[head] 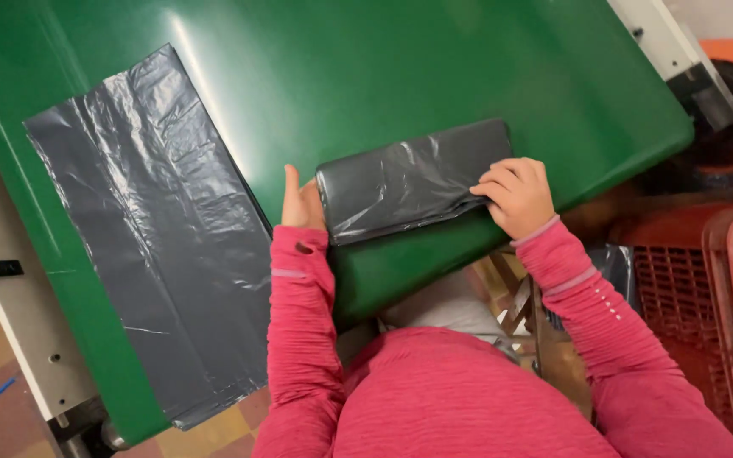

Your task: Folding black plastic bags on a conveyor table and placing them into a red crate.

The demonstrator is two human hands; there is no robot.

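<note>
1. A folded dark grey plastic bag [413,178] lies on the green counter [434,59], close to the counter's near edge and roughly midway along it.
2. The left hand [301,203] stands on edge against the folded bag's left end, fingers straight and together, thumb up (it presses rather than grips, and nothing is held in it).
3. The right hand [517,195] rests on the bag's right end, fingers curled down over the plastic and pinning the fold at the corner nearest the person.
4. Both arms wear pink sleeves [303,339], coming in over the counter's near edge.
5. A second grey plastic bag [154,229] lies spread flat on the left part of the counter, running from near the far edge to beyond the near edge, where its end hangs off.
6. A red plastic crate [680,288] stands off the counter's right end, beside the person's right arm.
</note>
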